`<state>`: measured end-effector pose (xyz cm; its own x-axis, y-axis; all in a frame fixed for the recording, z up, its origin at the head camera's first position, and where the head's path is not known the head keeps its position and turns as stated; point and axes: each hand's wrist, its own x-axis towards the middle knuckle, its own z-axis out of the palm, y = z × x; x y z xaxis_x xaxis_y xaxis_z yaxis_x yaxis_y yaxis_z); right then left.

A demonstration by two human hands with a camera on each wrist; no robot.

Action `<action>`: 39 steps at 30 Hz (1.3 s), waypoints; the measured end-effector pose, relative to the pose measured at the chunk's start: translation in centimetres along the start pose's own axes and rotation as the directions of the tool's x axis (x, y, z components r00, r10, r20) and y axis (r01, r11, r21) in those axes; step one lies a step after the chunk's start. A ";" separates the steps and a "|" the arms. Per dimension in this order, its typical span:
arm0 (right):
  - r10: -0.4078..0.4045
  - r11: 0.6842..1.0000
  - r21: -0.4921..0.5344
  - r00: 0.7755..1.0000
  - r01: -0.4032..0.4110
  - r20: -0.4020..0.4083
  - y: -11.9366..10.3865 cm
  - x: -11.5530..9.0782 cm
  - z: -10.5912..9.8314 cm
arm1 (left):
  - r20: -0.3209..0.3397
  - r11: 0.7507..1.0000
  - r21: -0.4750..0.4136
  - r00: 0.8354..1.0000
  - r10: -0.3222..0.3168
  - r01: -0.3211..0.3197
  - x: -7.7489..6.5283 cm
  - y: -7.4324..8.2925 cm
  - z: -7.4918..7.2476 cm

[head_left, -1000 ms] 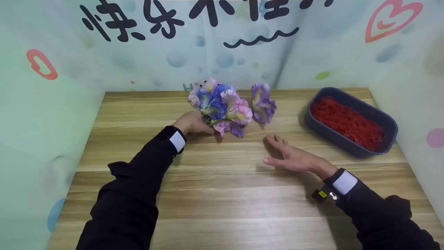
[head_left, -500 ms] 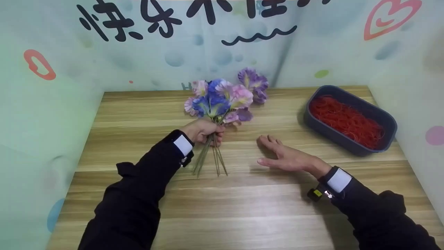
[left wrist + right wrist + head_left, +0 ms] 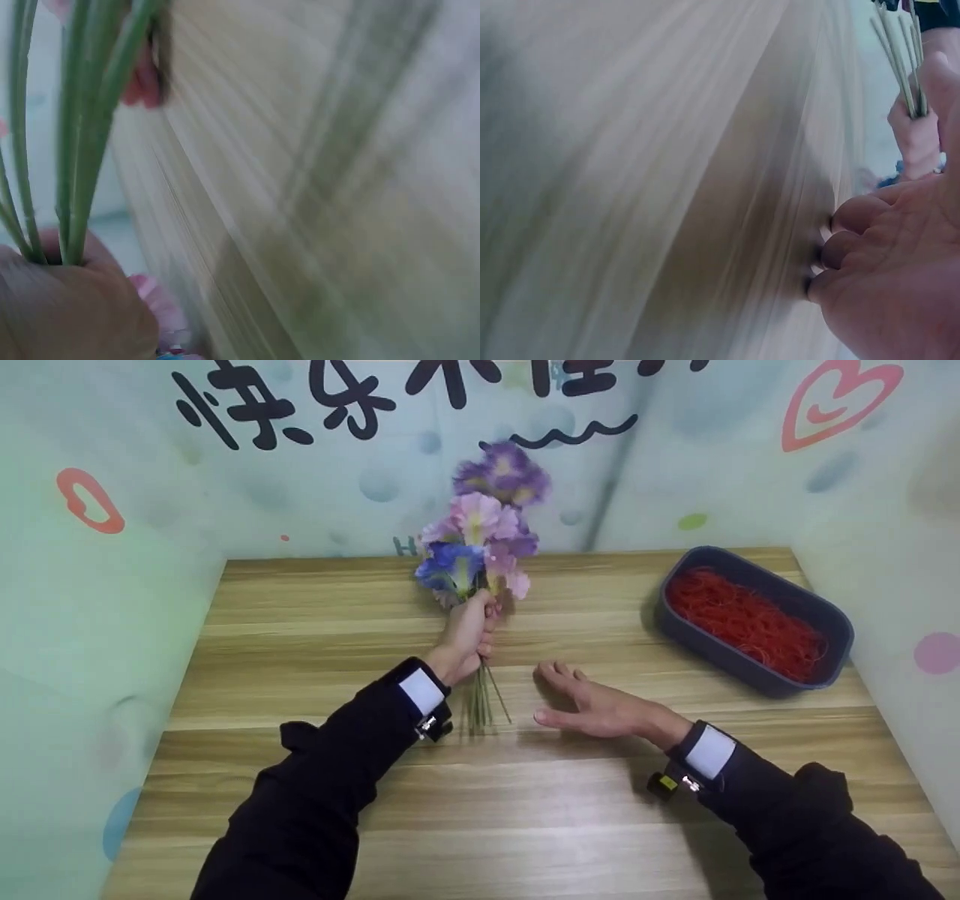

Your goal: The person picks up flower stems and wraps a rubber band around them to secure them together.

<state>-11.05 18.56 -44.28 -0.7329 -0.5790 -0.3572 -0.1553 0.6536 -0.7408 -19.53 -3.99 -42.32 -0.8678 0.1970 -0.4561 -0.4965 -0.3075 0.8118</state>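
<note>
My left hand (image 3: pixel 471 634) grips a bunch of artificial flowers (image 3: pixel 480 521) by the stems, just under the blooms. The petals are purple, pink and blue, and the topmost purple bloom overlaps the back wall in the head view. Thin green stems (image 3: pixel 90 135) come out of the fist in the left wrist view; in the head view they point down toward me. To the right, my right hand (image 3: pixel 600 709) holds nothing, its fingers extended and thumb apart, low over the table. The right wrist view shows its fingers (image 3: pixel 855 217) close to the wood, with the gripped stems (image 3: pixel 907 75) beyond.
A dark blue-grey plastic tub (image 3: pixel 720 666) stands at the right back of the wooden table (image 3: pixel 480 825). Inside it lies a tangle of red strands (image 3: pixel 750 622). A printed backdrop (image 3: pixel 315 495) with black lettering and hearts rises behind the table and along its sides.
My left hand has gathered the flowers into its grip and turned them upright, bringing the separate purple bloom in with the bunch. The right hand has shifted slightly left.
</note>
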 end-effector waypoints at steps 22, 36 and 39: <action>-0.140 0.953 0.274 0.990 0.131 0.013 -4.5 1.2 -1.4 | 0.086 0.872 -0.454 0.964 0.250 -0.185 -5.1 -0.3 6.4; -0.079 0.932 0.362 0.992 0.038 0.099 -5.1 -0.3 -0.8 | 0.088 0.787 -0.602 0.968 0.234 -0.136 -7.2 -1.4 5.6; -0.079 0.958 0.284 0.992 0.049 0.096 -5.2 -0.4 -0.8 | 0.071 0.803 -0.582 0.975 0.212 -0.132 -7.1 -1.4 5.3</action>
<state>-10.49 15.83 -39.83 -0.6513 -0.6730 -0.3505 0.0034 0.4593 -0.8883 -12.54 0.00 -38.31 -0.9498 0.1932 -0.2463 -0.2952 -0.8143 0.4998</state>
